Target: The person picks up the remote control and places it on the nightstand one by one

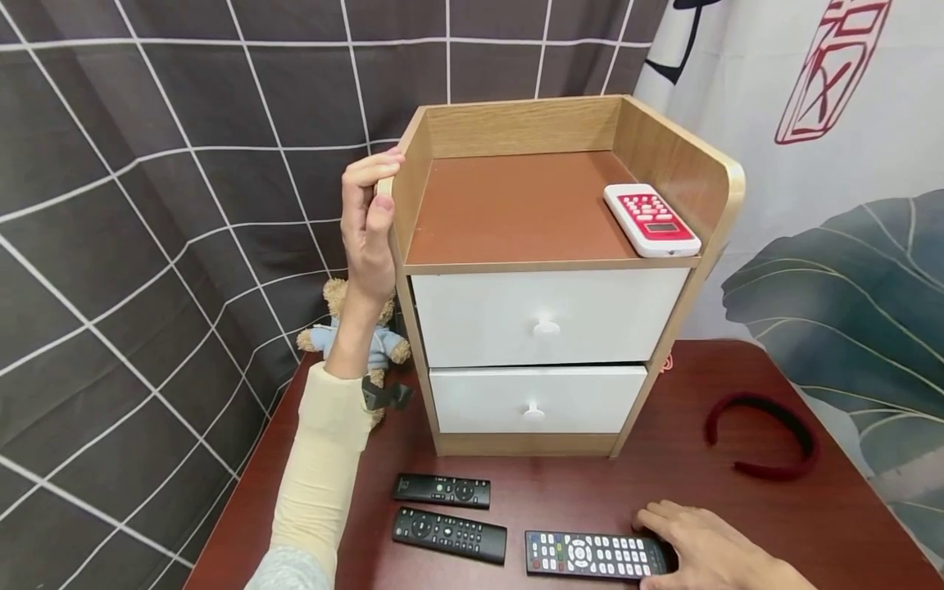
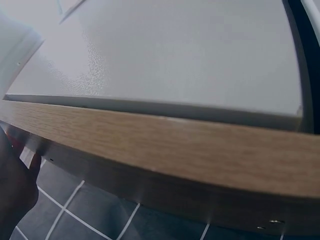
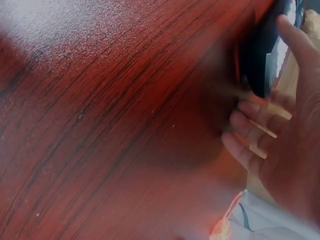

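Note:
My left hand (image 1: 371, 221) grips the top left side panel of a small wooden cabinet (image 1: 416, 180), thumb inside and fingers over the edge. In the left wrist view, part of that dark hand (image 2: 17, 187) shows beside the wooden edge (image 2: 165, 145). My right hand (image 1: 708, 545) holds the right end of a black remote control (image 1: 590, 555) lying on the table, thumb on the near side and fingers on the far side. The right wrist view shows the thumb against the remote (image 3: 265, 65), other fingertips low by the tabletop.
Two more black remotes (image 1: 442, 490) (image 1: 450, 534) lie left on the red-brown table (image 1: 590, 492). A red-and-white calculator (image 1: 652, 220) lies on the cabinet top, above two white drawers (image 1: 479, 319) (image 1: 479, 401). A teddy bear (image 1: 320, 338) sits left; a dark red headband (image 1: 774, 471) lies right.

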The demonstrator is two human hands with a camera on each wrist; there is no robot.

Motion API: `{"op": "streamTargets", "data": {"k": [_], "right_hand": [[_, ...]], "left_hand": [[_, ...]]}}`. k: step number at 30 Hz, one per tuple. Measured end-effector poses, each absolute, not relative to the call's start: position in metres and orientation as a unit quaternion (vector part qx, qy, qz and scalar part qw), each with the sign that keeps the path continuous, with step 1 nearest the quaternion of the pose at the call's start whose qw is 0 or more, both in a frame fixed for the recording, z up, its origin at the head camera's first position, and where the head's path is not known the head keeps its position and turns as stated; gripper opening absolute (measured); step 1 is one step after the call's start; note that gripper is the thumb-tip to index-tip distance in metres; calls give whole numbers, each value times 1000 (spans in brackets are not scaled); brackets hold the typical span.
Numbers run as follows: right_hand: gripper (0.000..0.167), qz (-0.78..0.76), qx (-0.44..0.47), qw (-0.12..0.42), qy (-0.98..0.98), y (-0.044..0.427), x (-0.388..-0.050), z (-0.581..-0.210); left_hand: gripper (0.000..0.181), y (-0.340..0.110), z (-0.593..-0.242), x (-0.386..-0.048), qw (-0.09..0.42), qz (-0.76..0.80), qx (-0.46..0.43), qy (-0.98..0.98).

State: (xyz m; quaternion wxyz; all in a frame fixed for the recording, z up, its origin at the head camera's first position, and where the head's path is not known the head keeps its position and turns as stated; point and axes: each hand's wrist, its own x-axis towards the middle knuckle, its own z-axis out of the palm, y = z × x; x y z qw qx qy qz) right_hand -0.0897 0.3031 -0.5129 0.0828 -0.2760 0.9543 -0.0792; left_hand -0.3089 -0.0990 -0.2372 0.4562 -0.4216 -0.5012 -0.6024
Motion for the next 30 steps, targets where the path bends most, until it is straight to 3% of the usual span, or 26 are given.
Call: {"op": "streamTargets", "data": {"k": [3, 8, 11, 23, 30], "right_hand": [[68, -81, -313, 50, 945, 302, -89, -517], [51, -91, -393, -43, 914, 298, -90, -527], [45, -100, -398, -57, 910, 295, -89, -530], [27, -191, -310, 21, 931, 282, -81, -521], [17, -308, -306, 118, 893, 278, -82, -517]], "left_hand": [[40, -100, -237, -307, 457, -602, -417, -504], [41, -102, -237, -305, 460, -604, -410, -506], [40, -102, -237, -305, 458, -607, -411, -504], [39, -101, -237, -308, 453, -609, -420, -497], [40, -100, -238, -309, 452, -609, -419, -499]]}}
